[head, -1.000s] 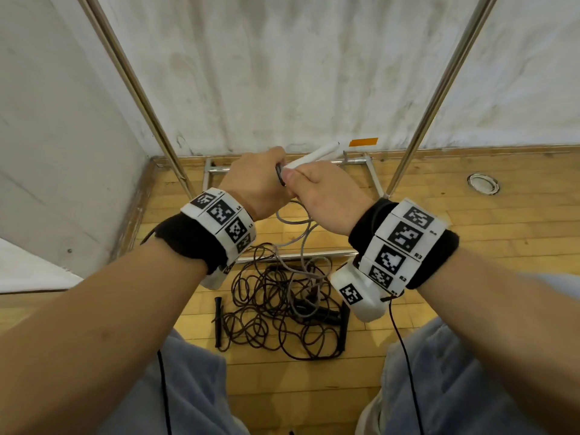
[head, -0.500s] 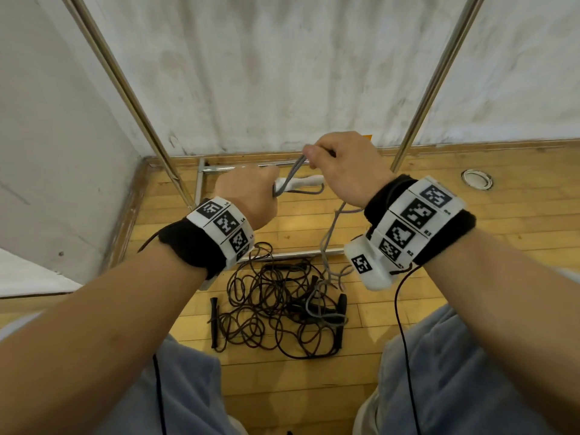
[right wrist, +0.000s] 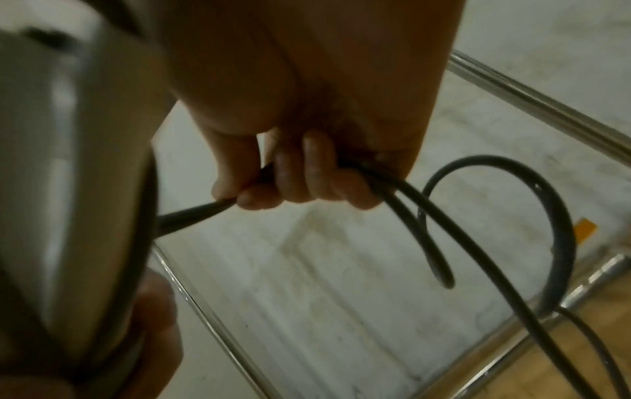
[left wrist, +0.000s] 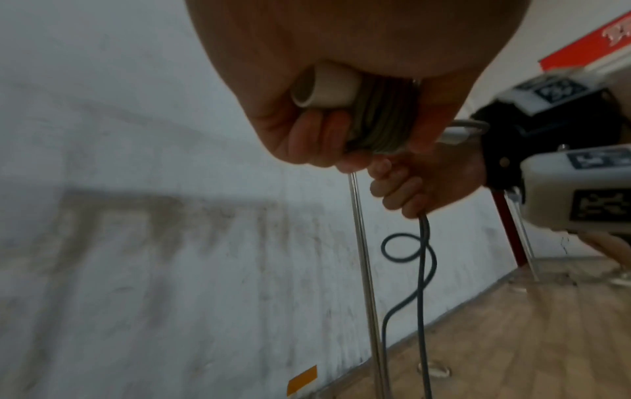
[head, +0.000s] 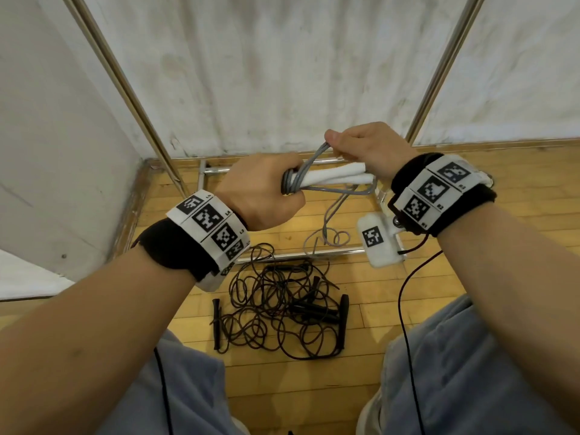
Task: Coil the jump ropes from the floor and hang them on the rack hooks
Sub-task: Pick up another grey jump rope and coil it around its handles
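Note:
My left hand grips the two white handles of a grey jump rope, with several turns of grey cord wound round them inside the fist. My right hand holds the free grey cord just above the handles, fingers curled round it. The cord's loose tail hangs down below both hands, ending in small loops. On the wooden floor lies a tangle of black jump ropes with black handles.
The rack's chrome poles rise at left and right, with its base frame on the floor ahead. White walls meet in a corner at left. My knees in blue trousers sit at the bottom.
My right hand has drawn the grey cord up and to the right, then come back over the handles. More cord is wound on, and the tail has lifted off the black pile.

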Demonstrator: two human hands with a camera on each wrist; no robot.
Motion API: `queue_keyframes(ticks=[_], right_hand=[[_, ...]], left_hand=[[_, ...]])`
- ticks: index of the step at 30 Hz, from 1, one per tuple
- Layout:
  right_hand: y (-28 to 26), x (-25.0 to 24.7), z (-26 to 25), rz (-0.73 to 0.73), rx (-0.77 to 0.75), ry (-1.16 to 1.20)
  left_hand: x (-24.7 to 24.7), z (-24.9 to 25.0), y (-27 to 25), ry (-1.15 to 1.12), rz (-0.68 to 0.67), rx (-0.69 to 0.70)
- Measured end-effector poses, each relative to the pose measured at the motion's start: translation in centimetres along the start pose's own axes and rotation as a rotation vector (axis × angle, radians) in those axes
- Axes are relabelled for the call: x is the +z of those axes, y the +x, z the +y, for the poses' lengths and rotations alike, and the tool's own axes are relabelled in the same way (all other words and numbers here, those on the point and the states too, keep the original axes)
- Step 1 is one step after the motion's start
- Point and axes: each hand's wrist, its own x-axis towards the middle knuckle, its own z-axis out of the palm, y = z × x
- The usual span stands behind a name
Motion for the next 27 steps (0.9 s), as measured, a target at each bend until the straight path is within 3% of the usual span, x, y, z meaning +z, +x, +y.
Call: queue_keyframes(ticks=[4,7,12,17,21,27], right_hand=[[0.4,0.8,0.5,-0.085,0.091,0.354],[0.5,2.2,1.1,-0.092,0.140,0.268],[-0.5,5.0,0.5,-0.145,0.169,0.386],[-1.5,6.9,-0.2,-0.147,0.225,0.392],[-2.1,7.6,-0.6,-0.160,0.250,0.348],[-2.5,8.0,-0.5,0.020,-0.051,0.055]], left_hand=[[-0.7,0.7,0.0,-0.241,0.075,-0.046],[-1.0,1.3,0.2,-0.368,0.151,-0.091],[-1.4,1.7,0.3,-0.497,0.216,-0.188],[-1.9,1.9,0.7,-0.687,0.188,-0.334],[-1.7,1.9,0.9,-0.715,0.163,-0.346],[-1.6,1.4,1.8,-0.747,0.260,-0.395]])
